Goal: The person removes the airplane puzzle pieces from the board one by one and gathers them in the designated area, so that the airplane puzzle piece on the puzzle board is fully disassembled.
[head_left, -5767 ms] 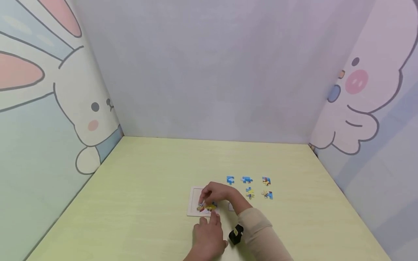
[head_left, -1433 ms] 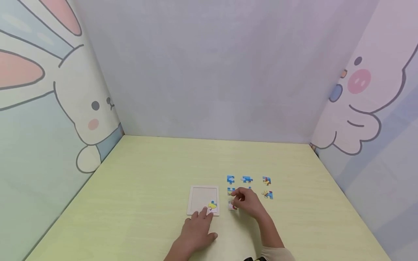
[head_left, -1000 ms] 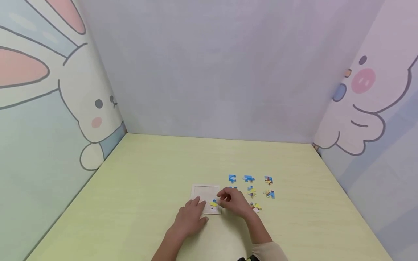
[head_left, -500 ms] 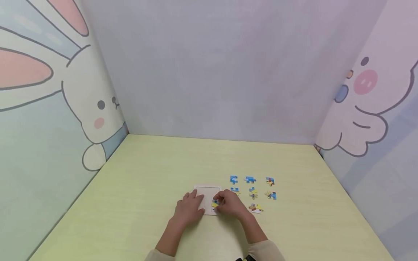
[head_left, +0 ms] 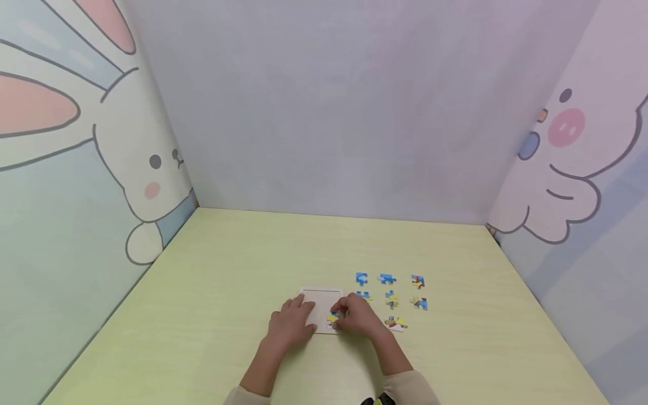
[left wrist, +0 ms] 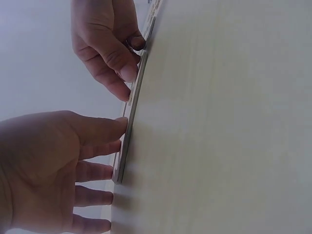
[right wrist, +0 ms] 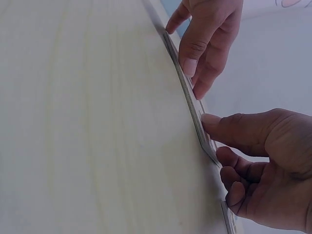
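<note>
My left hand (head_left: 291,322) lies with its fingers spread over the left side of a shallow puzzle tray (head_left: 319,296), the thumb on the near edge. At the tray's lower right corner sits a yellow, blue and white puzzle piece (head_left: 332,318). The right hand (head_left: 358,316) pinches this piece between thumb and index finger, its other fingers curled in. In the left wrist view the tray's edge (left wrist: 130,117) runs beneath both hands. From the right wrist, the right thumb touches the tray (right wrist: 191,105) near its corner; the piece itself is hidden there.
Several loose puzzle pieces lie right of the tray in rows, among them a blue one (head_left: 361,278), a blue and yellow one (head_left: 419,302) and one with a dog's face (head_left: 396,322). Under the right hand shows the edge of another flat piece (right wrist: 227,217). Printed walls enclose the table (head_left: 253,253).
Earlier the right hand held the dog's-face piece over the tray; that piece now lies on the table. The right hand has moved to the corner piece, and the left has shifted up the tray's left side.
</note>
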`<state>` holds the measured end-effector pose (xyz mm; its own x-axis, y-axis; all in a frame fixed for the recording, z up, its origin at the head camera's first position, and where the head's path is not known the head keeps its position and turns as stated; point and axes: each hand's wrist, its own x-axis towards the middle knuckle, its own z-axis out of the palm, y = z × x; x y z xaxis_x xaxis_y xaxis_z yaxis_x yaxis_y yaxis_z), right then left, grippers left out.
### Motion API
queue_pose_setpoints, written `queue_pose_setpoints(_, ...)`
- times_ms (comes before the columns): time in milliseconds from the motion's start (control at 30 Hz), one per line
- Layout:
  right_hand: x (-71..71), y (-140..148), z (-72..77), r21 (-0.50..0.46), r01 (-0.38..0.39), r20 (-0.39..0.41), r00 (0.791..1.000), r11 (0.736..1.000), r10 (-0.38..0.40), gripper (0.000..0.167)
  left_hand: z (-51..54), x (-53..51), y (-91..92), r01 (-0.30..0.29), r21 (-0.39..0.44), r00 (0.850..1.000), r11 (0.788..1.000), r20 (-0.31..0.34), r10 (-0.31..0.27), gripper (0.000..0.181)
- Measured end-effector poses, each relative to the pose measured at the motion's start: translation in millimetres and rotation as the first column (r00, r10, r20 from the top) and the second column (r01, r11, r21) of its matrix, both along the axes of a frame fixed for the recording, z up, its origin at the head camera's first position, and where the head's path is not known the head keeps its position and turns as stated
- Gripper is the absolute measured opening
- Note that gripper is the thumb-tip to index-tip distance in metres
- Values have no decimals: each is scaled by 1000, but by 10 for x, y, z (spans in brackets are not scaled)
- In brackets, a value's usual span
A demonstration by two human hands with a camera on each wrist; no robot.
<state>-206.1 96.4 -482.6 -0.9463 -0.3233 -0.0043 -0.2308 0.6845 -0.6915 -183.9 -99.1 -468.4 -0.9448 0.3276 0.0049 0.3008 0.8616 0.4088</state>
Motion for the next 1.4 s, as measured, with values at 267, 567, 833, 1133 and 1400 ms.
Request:
queue_pose_setpoints(267,25,20,7,-61,-18,-13,1000,998,17,22,-15,0,7,-7,2,1000,1000,6,7,44)
queue_pose_setpoints(567,35,49,5,-149,-70,-27,997,986,66,21,-37,-18,2,-5,6,1000,1000,8,5,44)
queue_pose_setpoints(833,54,92,18,-202,-86,-59,995,976,75,18,-55,-9,-2,-2,9,1000,1000,18,2,44)
queue_pose_setpoints(1133,116,131,-11,-233,-69,-59,997,970,57,15,-49,10,-3,-2,6,1000,1000,22,2,43)
queue_pose_setpoints(1400,209,366,58,-293,7,-48,999,956,-23,12,-55,0,11,-6,-5,1000,1000,-5,6,43)
